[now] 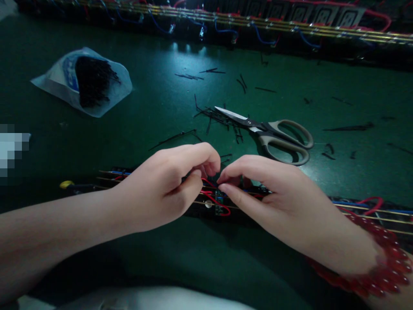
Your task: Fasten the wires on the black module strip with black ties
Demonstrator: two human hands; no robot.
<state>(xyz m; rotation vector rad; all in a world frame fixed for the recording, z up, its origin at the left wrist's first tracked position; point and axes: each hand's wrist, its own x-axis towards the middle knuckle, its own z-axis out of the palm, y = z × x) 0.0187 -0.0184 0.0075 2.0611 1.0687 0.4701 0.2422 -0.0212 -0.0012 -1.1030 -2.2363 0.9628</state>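
My left hand (171, 185) and my right hand (274, 198) meet over a long dark strip (206, 202) of wires and small boards that lies across the green table near me. Both hands are closed in a pinch on a thin red wire (214, 198) that loops over the strip. The fingertips almost touch each other. A red bead bracelet (380, 262) circles my right wrist.
Grey-handled scissors (277, 135) lie just beyond my hands, their blades on a scatter of thin black ties (219, 118). A white bag (87, 82) of black ties sits far left. Another wired strip (258, 23) runs along the table's far edge.
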